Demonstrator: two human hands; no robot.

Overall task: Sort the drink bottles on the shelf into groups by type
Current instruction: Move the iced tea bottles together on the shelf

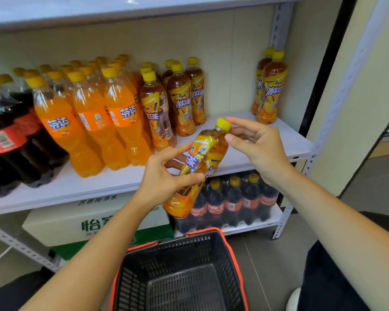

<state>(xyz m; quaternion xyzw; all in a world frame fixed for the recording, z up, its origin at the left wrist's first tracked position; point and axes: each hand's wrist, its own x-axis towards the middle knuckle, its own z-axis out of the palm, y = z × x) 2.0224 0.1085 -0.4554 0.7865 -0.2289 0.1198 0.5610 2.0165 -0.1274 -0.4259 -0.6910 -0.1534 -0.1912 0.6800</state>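
Iced tea bottle (202, 158) tilted, clamped mid-body in left hand (164, 176) fingers; right hand (256, 147) fingers pinched on yellow cap (223, 124). Base blurred, label partly hidden under left hand.

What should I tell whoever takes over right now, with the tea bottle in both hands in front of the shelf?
Hands: the left hand grips the body of the held iced tea bottle; the right hand pinches its yellow cap end. The bottle is tilted, in front of the shelf.
On the shelf: cola bottles at the far left, then orange soda bottles, an iced tea group in the middle, and two iced tea bottles apart at the right end.
Done: cola, orange soda and most of the tea look grouped.
Left: probably set the held bottle with the iced tea group, then bring over the two at the right end.
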